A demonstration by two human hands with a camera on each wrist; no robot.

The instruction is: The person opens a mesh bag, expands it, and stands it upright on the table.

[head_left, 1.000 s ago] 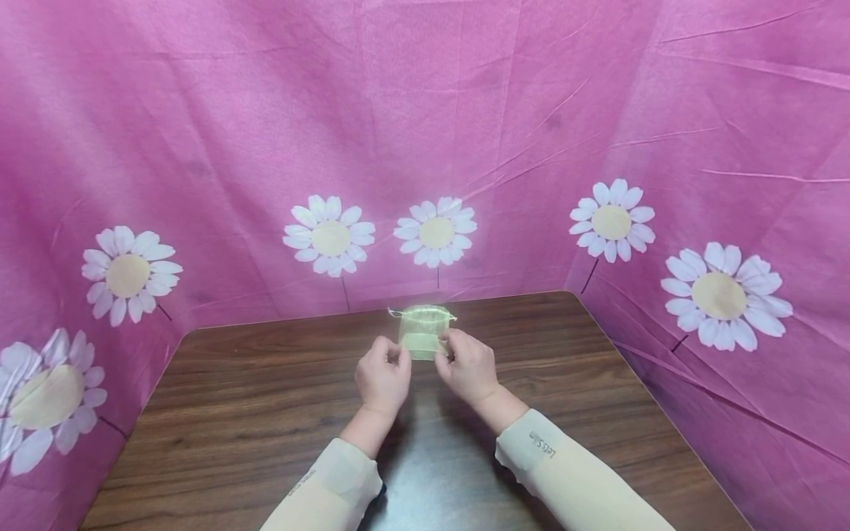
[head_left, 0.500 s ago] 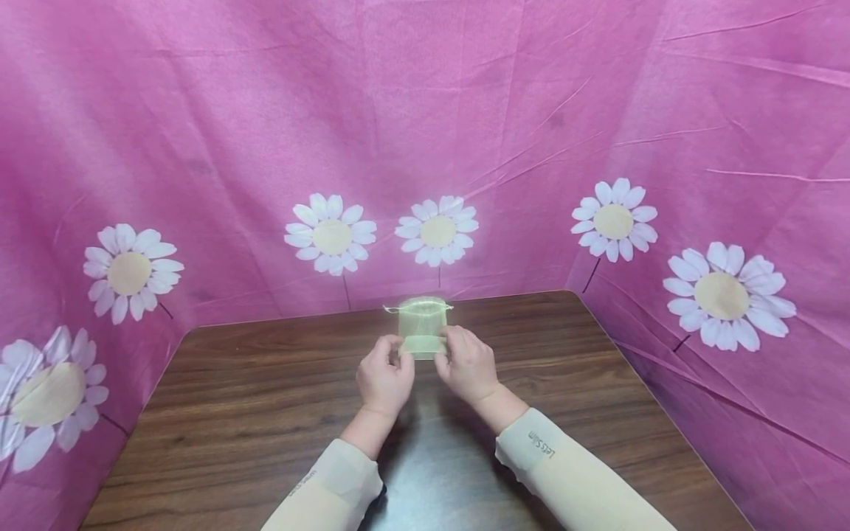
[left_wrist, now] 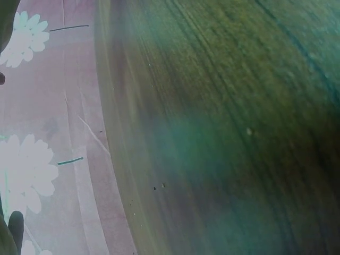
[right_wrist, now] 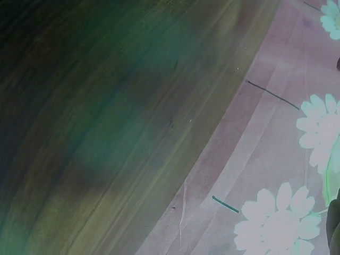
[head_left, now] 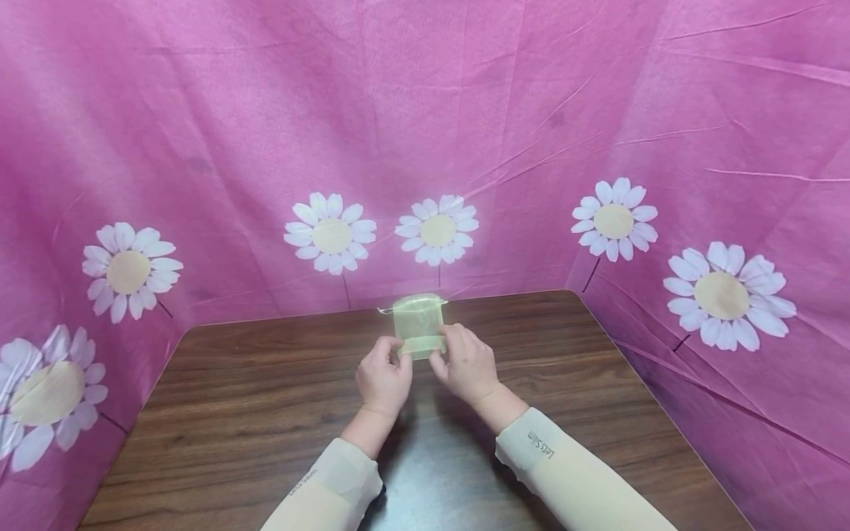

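A small sheer pale-green drawstring pouch (head_left: 418, 324) is held up above the far part of the table, its drawstring end upward. Thin cord ends stick out at its top left and top right. My left hand (head_left: 385, 376) pinches the lower left corner between thumb and fingers. At the lower right side, my right hand (head_left: 468, 365) grips the pouch the same way. In the right wrist view only a sliver of the pouch (right_wrist: 332, 172) shows beside a dark fingertip. The left wrist view catches just bits of fingers (left_wrist: 16, 228) at its left edge.
The dark wood-grain table (head_left: 265, 413) has rounded far corners. A pink cloth (head_left: 425, 110) printed with white daisies hangs behind it and along both sides. Light sleeves cover both forearms.
The pouch has tilted more upright, its top rising and shifting slightly left, so more of its front shows. Both hands keep hold of the lower corners and have hardly moved.
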